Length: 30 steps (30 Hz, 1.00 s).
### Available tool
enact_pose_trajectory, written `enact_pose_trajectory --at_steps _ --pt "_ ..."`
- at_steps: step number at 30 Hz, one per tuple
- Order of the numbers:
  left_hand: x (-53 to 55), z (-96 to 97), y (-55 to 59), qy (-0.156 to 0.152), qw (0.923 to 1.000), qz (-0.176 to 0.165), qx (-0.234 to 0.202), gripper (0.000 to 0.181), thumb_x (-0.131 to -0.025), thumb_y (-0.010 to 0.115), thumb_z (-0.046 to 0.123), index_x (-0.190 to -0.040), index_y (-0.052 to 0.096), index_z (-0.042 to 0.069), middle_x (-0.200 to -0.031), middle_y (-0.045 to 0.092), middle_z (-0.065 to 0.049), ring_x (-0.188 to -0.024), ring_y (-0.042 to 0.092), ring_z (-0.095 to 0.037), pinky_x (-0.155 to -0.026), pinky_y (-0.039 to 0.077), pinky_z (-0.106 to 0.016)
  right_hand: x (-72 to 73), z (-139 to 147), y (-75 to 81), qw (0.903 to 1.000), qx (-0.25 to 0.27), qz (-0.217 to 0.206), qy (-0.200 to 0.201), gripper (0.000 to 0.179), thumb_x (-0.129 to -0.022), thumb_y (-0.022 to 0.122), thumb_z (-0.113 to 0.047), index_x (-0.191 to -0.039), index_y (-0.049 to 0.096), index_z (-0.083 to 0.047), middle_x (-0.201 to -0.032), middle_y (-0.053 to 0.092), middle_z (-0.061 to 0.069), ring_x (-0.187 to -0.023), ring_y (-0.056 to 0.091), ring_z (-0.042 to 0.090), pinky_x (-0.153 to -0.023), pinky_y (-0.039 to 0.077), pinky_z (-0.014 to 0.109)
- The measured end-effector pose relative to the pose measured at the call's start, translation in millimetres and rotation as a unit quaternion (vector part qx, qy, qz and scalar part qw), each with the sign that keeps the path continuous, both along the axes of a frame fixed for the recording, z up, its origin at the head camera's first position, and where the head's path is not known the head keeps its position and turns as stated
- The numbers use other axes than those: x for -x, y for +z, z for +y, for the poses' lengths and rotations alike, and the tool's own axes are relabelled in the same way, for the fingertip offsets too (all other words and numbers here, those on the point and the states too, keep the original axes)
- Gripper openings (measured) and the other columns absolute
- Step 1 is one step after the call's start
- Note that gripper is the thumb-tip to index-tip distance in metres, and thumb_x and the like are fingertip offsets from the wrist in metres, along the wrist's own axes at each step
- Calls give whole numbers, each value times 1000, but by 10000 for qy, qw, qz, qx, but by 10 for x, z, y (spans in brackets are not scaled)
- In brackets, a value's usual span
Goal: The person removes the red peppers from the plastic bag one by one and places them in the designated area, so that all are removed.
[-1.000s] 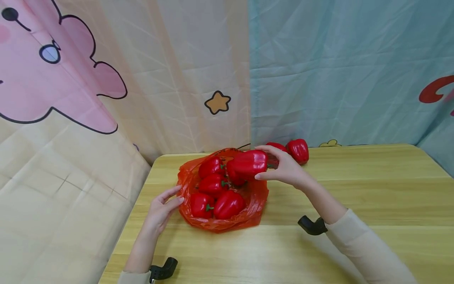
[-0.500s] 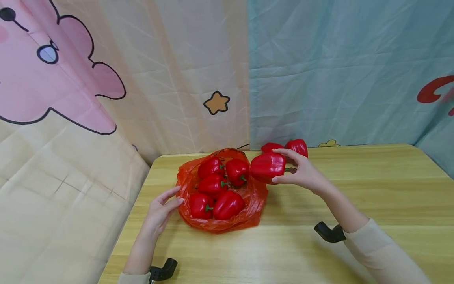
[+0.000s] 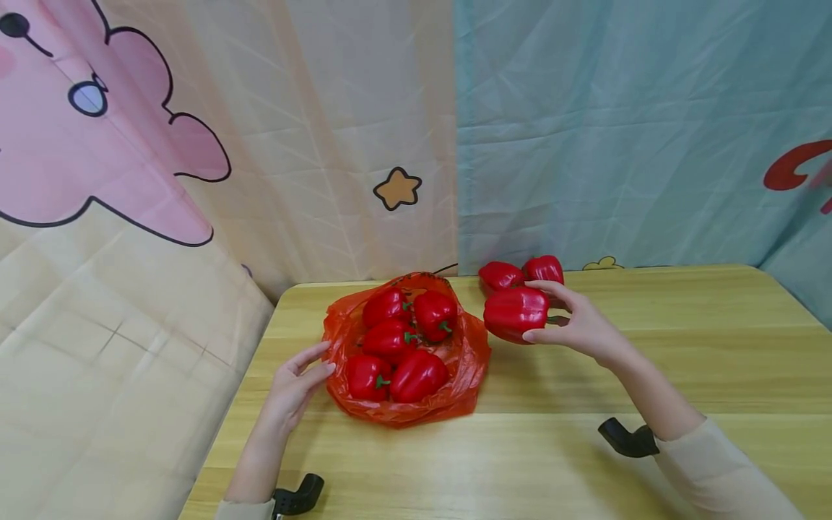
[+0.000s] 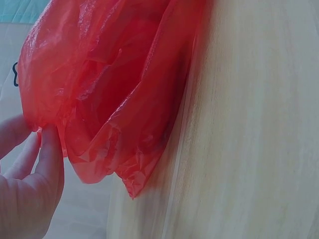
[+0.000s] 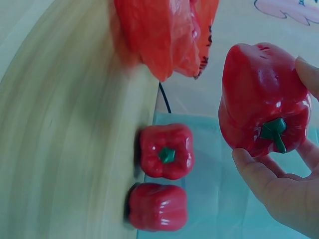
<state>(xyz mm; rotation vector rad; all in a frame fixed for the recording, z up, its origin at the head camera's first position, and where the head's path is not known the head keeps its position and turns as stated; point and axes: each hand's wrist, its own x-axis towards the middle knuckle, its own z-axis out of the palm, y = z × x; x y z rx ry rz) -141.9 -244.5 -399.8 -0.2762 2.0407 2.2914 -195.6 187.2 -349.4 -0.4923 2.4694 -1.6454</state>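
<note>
My right hand [image 3: 581, 328] holds a glossy red bell pepper [image 3: 516, 314] with a green stem, raised over the table to the right of the bag. In the right wrist view, thumb and fingers grip the held pepper [image 5: 264, 94] around its stem end. A red plastic bag [image 3: 471, 390] lies opened out, with several red bell peppers [image 3: 419, 375] inside. At the bag's left edge, my left hand [image 3: 292, 386] pinches the plastic between thumb and fingers. The left wrist view shows that hand [image 4: 32, 184] at the bag's crinkled rim [image 4: 55, 117].
Two more red bell peppers, one on the left [image 3: 499, 276] and one on the right [image 3: 544, 269], sit near the back edge of the wooden table [image 3: 650, 361]. A printed curtain [image 3: 585, 144] hangs right behind the table. A thin dark cord [image 3: 447, 267] shows behind the bag.
My right hand has moved right with the bell pepper, from above the bag to beside it, uncovering a pepper inside the bag. The left hand has stayed at the bag's edge.
</note>
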Motion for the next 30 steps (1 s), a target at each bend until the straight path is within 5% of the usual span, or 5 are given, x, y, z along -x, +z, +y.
enact_pose_trajectory --at_steps 20,30 --pt "4 8 9 -21 10000 -71 -6 47 -89 56 -5 -134 43 -6 -123 45 -4 -94 60 -8 -87 49 -22 -105 442 -248 9977 -330 -141 -581 76 -78 75 -20 -141 33 -4 -132 39 22 -114 41 40 -75 52 24" --pt "14 -4 -15 -63 10000 26 29 44 -88 58 -4 -131 49 -3 -121 47 -2 -94 61 -9 -86 50 -23 -111 672 -402 9954 -293 -406 -813 74 -83 70 -23 -143 29 -5 -135 35 26 -117 36 45 -73 55 41"
